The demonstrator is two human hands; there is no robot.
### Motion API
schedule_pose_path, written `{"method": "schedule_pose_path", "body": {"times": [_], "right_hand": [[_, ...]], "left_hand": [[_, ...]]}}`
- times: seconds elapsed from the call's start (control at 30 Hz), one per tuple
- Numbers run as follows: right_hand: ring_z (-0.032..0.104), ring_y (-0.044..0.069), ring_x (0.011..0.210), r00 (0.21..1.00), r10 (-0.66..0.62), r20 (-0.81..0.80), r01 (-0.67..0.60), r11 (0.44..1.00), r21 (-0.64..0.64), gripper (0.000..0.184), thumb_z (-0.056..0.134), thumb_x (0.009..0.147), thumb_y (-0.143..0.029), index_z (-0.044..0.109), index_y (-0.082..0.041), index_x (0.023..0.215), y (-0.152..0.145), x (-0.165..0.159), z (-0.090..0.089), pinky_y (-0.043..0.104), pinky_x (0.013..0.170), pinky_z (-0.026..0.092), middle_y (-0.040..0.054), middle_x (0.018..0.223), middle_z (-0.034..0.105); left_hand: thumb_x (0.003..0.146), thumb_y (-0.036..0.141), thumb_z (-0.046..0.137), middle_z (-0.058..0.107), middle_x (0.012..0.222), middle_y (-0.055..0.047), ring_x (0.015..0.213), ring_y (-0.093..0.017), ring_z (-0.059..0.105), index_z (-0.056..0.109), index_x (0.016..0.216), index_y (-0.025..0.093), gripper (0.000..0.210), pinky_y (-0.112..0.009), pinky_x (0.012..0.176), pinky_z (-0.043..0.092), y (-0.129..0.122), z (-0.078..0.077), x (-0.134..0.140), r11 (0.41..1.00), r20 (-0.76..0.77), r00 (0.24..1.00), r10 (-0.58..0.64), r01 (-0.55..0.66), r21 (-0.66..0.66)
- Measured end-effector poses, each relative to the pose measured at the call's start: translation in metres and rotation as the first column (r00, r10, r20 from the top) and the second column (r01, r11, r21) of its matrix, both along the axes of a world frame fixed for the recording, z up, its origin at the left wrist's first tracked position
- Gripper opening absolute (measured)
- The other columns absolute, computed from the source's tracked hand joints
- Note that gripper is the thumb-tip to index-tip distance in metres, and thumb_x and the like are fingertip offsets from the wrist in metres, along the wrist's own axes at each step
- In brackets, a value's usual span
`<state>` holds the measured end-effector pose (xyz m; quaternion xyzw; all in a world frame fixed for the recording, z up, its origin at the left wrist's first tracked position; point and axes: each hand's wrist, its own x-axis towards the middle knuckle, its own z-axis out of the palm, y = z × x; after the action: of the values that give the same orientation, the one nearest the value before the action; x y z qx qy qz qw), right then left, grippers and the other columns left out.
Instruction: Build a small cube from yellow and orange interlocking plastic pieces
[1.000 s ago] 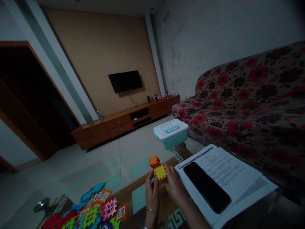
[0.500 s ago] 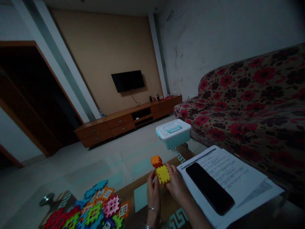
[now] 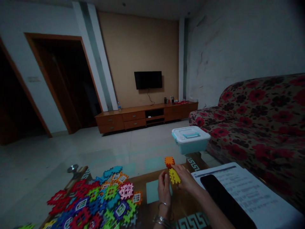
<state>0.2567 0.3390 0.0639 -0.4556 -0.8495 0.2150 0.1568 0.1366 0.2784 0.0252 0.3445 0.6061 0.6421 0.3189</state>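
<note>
Your left hand (image 3: 164, 187) and right hand (image 3: 184, 179) grasp the yellow block (image 3: 174, 176), steadying it beneath the orange block (image 3: 169, 161) above the surface (image 3: 152, 194).

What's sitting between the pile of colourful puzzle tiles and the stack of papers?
In the head view, both hands, left hand and right hand, holding a yellow block joined to an orange block.

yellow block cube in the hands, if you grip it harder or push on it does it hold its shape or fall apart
The yellow block cube looks like thin notched plastic panels slotted together, so it is probably light and hollow. A hard squeeze might pop a panel loose. The orange cube joined at its top corner could snap off if pushed. Both the left hand and the right hand support it.
</note>
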Motion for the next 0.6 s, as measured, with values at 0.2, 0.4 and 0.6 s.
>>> {"method": "schedule_pose_path", "body": {"times": [0.2, 0.4, 0.6], "right_hand": [[0.047, 0.030, 0.124, 0.994, 0.015, 0.105, -0.014, 1.000, -0.014, 0.089, 0.076, 0.051, -0.005, 0.052, -0.020, 0.136, 0.0061, -0.0035, 0.0055, 0.035, 0.103, 0.038, 0.0118, 0.130, 0.054], [0.047, 0.029, 0.125, 0.985, 0.055, 0.165, -0.050, 0.998, -0.032, 0.081, 0.071, 0.053, -0.006, 0.052, -0.020, 0.131, 0.0061, -0.0008, 0.0043, 0.038, 0.103, 0.035, 0.0106, 0.133, 0.054], [0.046, 0.027, 0.127, 0.987, 0.085, 0.135, -0.088, 0.996, 0.016, 0.076, 0.061, 0.058, -0.005, 0.050, -0.017, 0.132, 0.0060, 0.0019, 0.0030, 0.035, 0.103, 0.035, 0.0115, 0.132, 0.055]], "left_hand": [[0.079, 0.068, 0.051, 0.067, 0.121, -0.015, 0.118, -0.026, 0.059, 0.061, 0.112, 0.016, 0.062, -0.035, 0.105, 0.043, -0.0023, 0.0020, -0.0004, 0.999, 0.034, 0.999, 0.031, -0.032, 0.023], [0.079, 0.067, 0.049, 0.068, 0.115, -0.013, 0.114, -0.026, 0.061, 0.061, 0.110, 0.017, 0.060, -0.035, 0.101, 0.046, -0.0014, 0.0000, 0.0011, 0.998, 0.067, 0.997, 0.036, -0.039, 0.044], [0.079, 0.066, 0.050, 0.067, 0.117, -0.015, 0.114, -0.027, 0.060, 0.061, 0.110, 0.016, 0.060, -0.038, 0.102, 0.045, 0.0008, -0.0039, 0.0015, 0.998, 0.084, 0.996, 0.039, -0.044, 0.052]]}}
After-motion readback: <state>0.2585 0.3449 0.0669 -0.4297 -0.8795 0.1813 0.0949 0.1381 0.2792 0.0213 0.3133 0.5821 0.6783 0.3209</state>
